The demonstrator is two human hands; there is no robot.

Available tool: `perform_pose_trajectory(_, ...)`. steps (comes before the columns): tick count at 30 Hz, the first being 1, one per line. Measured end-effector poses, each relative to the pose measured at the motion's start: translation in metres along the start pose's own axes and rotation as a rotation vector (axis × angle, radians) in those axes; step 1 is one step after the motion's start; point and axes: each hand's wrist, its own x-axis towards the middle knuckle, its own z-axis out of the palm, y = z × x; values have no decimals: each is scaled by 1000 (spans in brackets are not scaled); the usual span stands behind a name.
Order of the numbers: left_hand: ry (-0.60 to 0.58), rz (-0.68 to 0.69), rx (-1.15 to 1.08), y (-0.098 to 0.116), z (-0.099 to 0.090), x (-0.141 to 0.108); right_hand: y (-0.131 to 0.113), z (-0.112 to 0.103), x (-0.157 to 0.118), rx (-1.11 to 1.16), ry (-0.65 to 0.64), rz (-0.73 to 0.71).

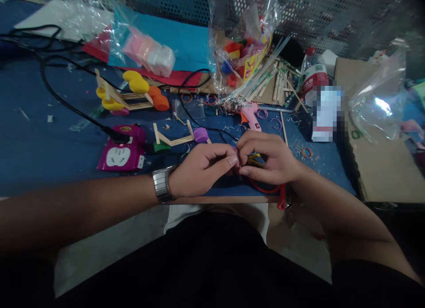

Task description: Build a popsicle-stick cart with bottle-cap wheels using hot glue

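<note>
My left hand [206, 168], with a silver watch on the wrist, is closed in a pinch near the table's front edge. My right hand [267, 157] meets it fingertip to fingertip, also closed. Between them shows a small pinkish-purple piece [236, 159], mostly hidden by the fingers. Under my right hand lie a yellow item and a red-handled tool [281, 197] that reaches the edge. Just beyond my hands are a pink glue gun [251, 116] and a stick frame [175, 141] with a green cap and a purple cap [200, 135].
A purple power socket [121, 155] with a black cable stands left. Behind it is a stick frame with yellow and orange caps [136, 83]. Farther back are a bag of caps [244, 51], wooden sticks [280, 84] and a bottle [314, 73]. Cardboard [381, 166] lies right.
</note>
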Motion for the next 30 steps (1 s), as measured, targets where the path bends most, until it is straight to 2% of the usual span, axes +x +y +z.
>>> perform_pose_trajectory(11, -8, -35, 27, -2, 1, -2, -1, 1, 0, -30, -6, -6)
perform_pose_trajectory(19, 12, 35, 123, 1, 0, -1, -10, 5, -2, -248, 17, -17)
perform_pose_trajectory(24, 2, 67, 227, 2, 0, -1, -15, 10, -2, -415, 25, -81)
perform_pose_trajectory(30, 3, 69, 267, 0, 0, -2, -12, 14, -2, -449, 35, -74)
